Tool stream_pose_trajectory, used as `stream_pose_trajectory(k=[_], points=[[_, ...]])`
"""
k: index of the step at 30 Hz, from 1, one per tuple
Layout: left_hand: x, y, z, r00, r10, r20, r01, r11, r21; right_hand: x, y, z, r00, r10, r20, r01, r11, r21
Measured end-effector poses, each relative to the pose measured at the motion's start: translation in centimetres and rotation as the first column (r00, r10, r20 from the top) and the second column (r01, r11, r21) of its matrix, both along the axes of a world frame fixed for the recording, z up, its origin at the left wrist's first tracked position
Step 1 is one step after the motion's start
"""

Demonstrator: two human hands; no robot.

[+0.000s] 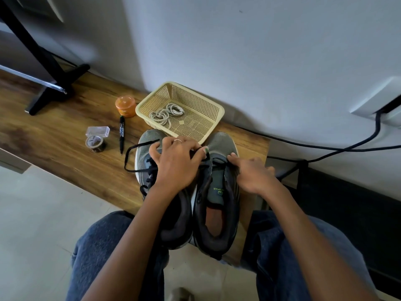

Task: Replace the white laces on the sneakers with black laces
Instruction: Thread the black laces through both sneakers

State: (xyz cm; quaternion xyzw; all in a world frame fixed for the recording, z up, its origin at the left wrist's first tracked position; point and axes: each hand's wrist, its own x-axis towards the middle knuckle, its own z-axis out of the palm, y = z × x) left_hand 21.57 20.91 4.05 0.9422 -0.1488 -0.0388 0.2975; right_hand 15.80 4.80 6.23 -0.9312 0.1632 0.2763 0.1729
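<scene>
Sneakers side by side on a wooden bench (pixel 65 135), toes toward the wall, heels toward the person's knees. Left sneaker (pixel 145 148) grey mesh, already threaded with a black lace (pixel 138 157); a loose loop of that lace sticks out over the bench to the left of the toe. Right sneaker (pixel 219 192) has its tongue laid open, green print visible on it, and a black lace runs across its lowest eyelets.

Left hand (pixel 175 164) lies over the gap between the two shoes, fingers curled, fingertips pinching the black lace near the right sneaker's toe. A ring shows on one finger. Right hand (pixel 251 172) rests on the outer edge of the right sneaker, index finger stretched toward the front eyelet and touching the lace there; whether the other fingers grip anything, cannot tell.

Behind the toes, touching them, a cream plastic basket (pixel 208 105) holds the white laces (pixel 166 114) in a loose coil. Left of the basket: an orange jar (pixel 125 106), a black marker (pixel 122 135), a roll of tape (pixel 95 143) with a small clear box (pixel 97 131) just behind it. A black cable (pixel 325 146) trails along the wall to the right.
</scene>
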Motion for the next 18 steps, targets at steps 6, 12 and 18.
stream_pose_trajectory(k=[6,12,18], points=[[0.0,-0.3,1.6,0.993,0.04,-0.109,-0.094,0.832,-0.547,0.2,0.1,-0.3,0.951,-0.144,0.274,0.136,0.99,0.048],[-0.4,-1.6,1.3,0.998,-0.04,-0.041,0.01,0.832,-0.555,1.0,2.1,1.4,0.764,-0.378,0.524,-0.057,0.769,0.637],[-0.7,-0.9,2.6,0.981,-0.085,-0.176,-0.077,0.66,-0.748,1.0,2.0,1.6,0.675,-0.541,0.503,0.012,0.689,0.725]])
